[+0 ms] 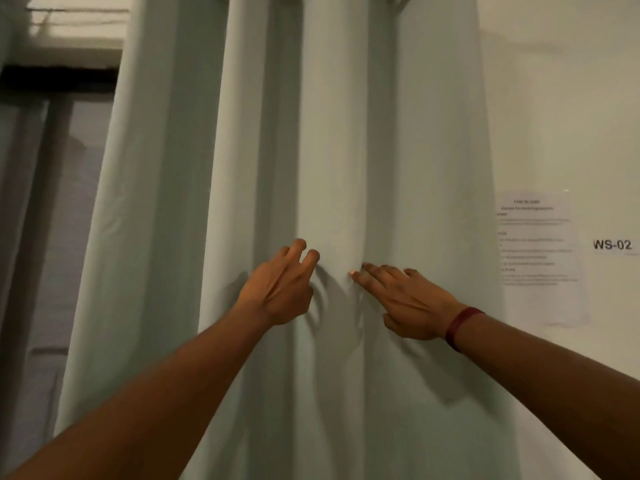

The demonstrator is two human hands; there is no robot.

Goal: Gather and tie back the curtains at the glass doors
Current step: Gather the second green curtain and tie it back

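On my feed the left hand (277, 289) has its fingers (313, 255) bent at the knuckles and dug into the curtain (346, 150). Cloth is puckered into short creases right at that hand, so I read it as gripping a fold, though the thumb is hidden from me. The right hand (408, 299) lies just beside it, a little lower. Its fingers (374, 271) are nearly straight and close together, pointing up and to the left, and they press flat on the fabric without holding any of it. A narrow strip of bunched cloth separates the two hands. A dark red wristband (462, 325) sits on the right wrist. The curtain is pale green and fills the middle of the view. It hangs with its long axis straight up and down, its deep folds running vertically and passing out of frame at top and bottom. Its right edge lies against a pale wall (554, 98), where a printed paper notice (540, 251) is stuck near the curtain's edge; I cannot read its small text. Further right is a label reading WS-02 (612, 244). To the left of the curtain I see the glass door (52, 202) with a dark frame above it, and the room is dimly lit.
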